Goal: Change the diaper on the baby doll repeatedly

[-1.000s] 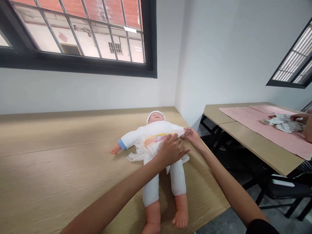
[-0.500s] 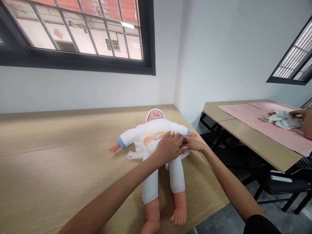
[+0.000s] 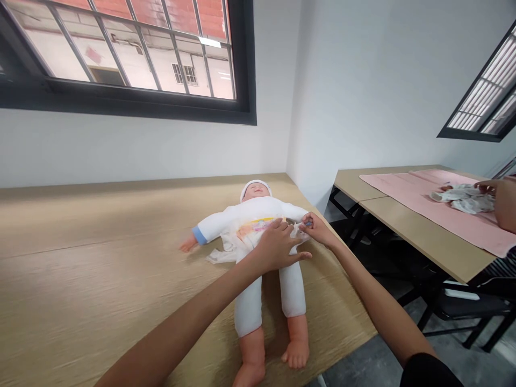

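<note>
A baby doll in a white suit and cap lies on its back on the wooden table. A white diaper with a coloured print is spread over its belly, and loose flaps stick out at its left hip. My left hand lies flat on the diaper with fingers stretched out. My right hand pinches the diaper's tab at the doll's right side.
The table edge runs just right of the doll, with floor and black chair legs beyond. A second table at right carries a pink cloth and a small garment bundle that another person's hand touches. White walls and a window are behind.
My right hand moved from the doll's sleeve to the diaper's side, dipped under my left hand, and now pinches the tab. My left hand stayed on the diaper.
</note>
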Demonstrator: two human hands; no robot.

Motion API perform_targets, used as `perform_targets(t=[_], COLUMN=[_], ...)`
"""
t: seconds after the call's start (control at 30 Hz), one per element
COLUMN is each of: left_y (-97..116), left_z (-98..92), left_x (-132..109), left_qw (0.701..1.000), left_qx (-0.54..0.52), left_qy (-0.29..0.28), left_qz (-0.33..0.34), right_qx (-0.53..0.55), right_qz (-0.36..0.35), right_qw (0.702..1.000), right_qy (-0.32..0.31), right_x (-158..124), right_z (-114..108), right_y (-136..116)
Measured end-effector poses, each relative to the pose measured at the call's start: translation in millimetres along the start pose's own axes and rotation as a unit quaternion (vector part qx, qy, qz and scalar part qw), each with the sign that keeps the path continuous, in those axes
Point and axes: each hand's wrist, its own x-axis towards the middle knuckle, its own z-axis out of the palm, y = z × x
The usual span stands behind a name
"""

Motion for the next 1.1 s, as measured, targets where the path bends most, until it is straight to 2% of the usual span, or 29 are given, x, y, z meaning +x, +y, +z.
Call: perform_targets(t=[0.1, 0.23, 0.57, 0.7, 0.87, 1.1], left_y=[0.3, 1.5, 1.4, 1.6, 2.0, 4.4], left_z=[-0.1, 1.4, 1.8, 0.9, 0.6, 0.9], left_x=[-0.6, -0.1, 2.2, 2.7, 3.6, 4.3], left_qw=[1.000, 1.000, 0.999, 0.999, 0.997, 0.997], left_qx=[-0.008, 0.007, 0.010, 0.009, 0.010, 0.012], left_qy=[-0.007, -0.019, -0.033, -0.038, -0.057, -0.055], left_qz=[0.008, 0.000, -0.026, -0.039, -0.045, -0.054], right_qx=[0.078, 0.189, 0.225, 0.198, 0.112, 0.040], right_qz=[0.048, 0.119, 0.130, 0.096, 0.025, -0.054], right_qw=[0.996, 0.974, 0.964, 0.972, 0.987, 0.996], right_qy=[-0.002, -0.029, -0.053, -0.081, -0.109, -0.059], right_x=[-2.7, -5.5, -6.2, -7.8, -7.7, -5.6], right_z=[1.4, 3.4, -11.9, -12.5, -3.8, 5.9], right_y=[-9.0, -19.7, -29.1, -32.3, -29.2, -16.3])
